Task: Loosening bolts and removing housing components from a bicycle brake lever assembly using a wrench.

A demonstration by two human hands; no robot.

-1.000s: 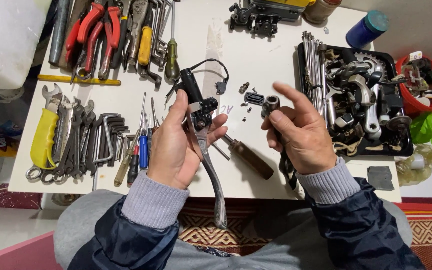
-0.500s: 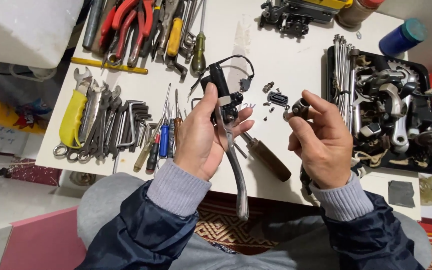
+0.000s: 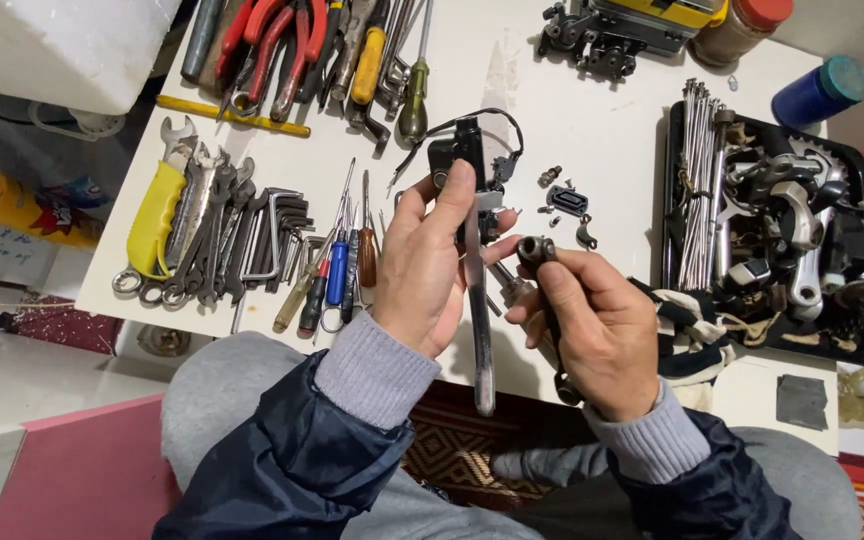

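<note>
- Left hand (image 3: 430, 265) is wrapped around a bicycle brake lever (image 3: 474, 290), black clamp body far from the person, silver blade running near, over the white worktop (image 3: 602, 140).
- Right hand (image 3: 597, 330) pinches a small dark cylindrical fitting (image 3: 535, 249) between its fingertips, just right of the lever.
- Loose small parts (image 3: 564, 198) lie just beyond; screwdrivers (image 3: 337, 270) lie to the left.
- Done well, I judge: keep the lever steady, line the fitting up squarely, and work over the worktop so dropped pieces stay findable.

Two hands: left hand (image 3: 430, 268), right hand (image 3: 597, 330). One brake lever (image 3: 475, 300), one blue-lidded jar (image 3: 820, 92) at two o'clock, one yellow-handled wrench (image 3: 155, 218) at nine o'clock, one black tray (image 3: 857, 345) at three o'clock.
</note>
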